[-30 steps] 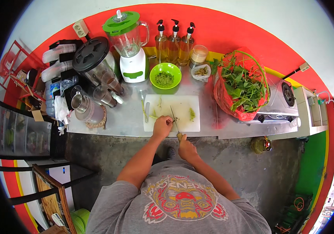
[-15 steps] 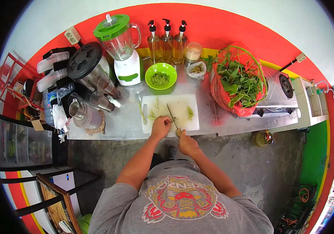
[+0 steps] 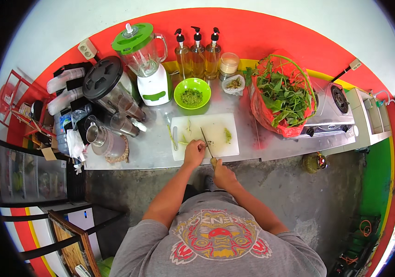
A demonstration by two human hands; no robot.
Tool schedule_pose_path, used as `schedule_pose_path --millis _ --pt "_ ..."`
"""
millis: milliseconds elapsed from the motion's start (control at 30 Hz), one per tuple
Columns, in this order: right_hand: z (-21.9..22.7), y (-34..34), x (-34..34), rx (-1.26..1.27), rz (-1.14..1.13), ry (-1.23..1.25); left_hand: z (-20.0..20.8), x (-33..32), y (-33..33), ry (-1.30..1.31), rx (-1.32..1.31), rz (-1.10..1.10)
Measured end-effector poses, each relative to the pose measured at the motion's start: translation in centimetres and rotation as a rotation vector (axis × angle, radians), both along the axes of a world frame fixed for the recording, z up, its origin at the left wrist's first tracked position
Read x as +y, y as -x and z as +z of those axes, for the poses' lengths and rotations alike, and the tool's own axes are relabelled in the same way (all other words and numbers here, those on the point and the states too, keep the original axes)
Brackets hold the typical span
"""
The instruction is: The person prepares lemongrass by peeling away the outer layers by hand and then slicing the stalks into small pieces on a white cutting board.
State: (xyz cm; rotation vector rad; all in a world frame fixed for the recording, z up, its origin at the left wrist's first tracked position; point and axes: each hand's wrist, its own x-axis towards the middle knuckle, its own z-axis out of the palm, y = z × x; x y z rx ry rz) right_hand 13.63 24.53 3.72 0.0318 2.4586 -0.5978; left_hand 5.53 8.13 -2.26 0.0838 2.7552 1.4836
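A white cutting board (image 3: pixel 227 147) lies at the front of the metal counter. My right hand (image 3: pixel 224 175) grips the handle of a knife (image 3: pixel 208 145), whose blade points away over the board. Close to the left of the blade, my left hand (image 3: pixel 194 152) has its fingers pinched together; what they hold is too small to make out. Chopped green pieces (image 3: pixel 227 135) sit on the board's right part. Green stems (image 3: pixel 171 136) lie along its left side, with a few thin bits near them. Behind the board, a green bowl (image 3: pixel 179 102) contains finely chopped greens (image 3: pixel 191 97).
A red plastic bag (image 3: pixel 263 111) full of leafy greens stands right of the board, before a gas stove (image 3: pixel 331 121). Behind are a blender (image 3: pixel 153 83), pump bottles (image 3: pixel 198 59) and a small bag (image 3: pixel 233 84). Metal cups (image 3: pixel 124 123) and a jug (image 3: pixel 109 143) crowd the left.
The whole view has shifted slightly, so the counter appears a little lower and to the right. Both hands stay at the board, the knife still beside my left fingers.
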Motion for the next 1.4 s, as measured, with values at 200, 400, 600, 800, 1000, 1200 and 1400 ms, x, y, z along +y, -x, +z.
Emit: schedule_pose_path --millis 200,400,600,800,1000,1200,1400 --pt "1.3 0.9 0.1 -0.021 0.028 -0.006 -0.2 -0.1 -0.2 0.031 0.033 0.003" --pt "0.1 -0.5 -0.9 -0.002 -0.038 -0.027 0.0 0.0 -0.1 -0.001 0.040 0.015" --pt "1.2 0.9 -0.1 -0.026 0.006 -0.028 -0.1 -0.3 -0.2 -0.038 0.074 -0.002" --pt "-0.8 -0.4 -0.3 0.035 -0.028 0.019 0.8 0.2 -1.3 -0.032 0.148 0.027" --pt "0.8 0.3 0.4 0.045 0.048 0.007 0.5 0.5 -3.2 -0.011 0.299 0.085" --pt "0.1 -0.3 -0.1 0.014 0.016 0.001 0.8 0.1 -3.0 -0.074 0.185 0.071" --pt "0.2 -0.4 -0.2 -0.007 -0.002 0.017 0.5 -0.1 -2.6 -0.111 0.169 0.080"
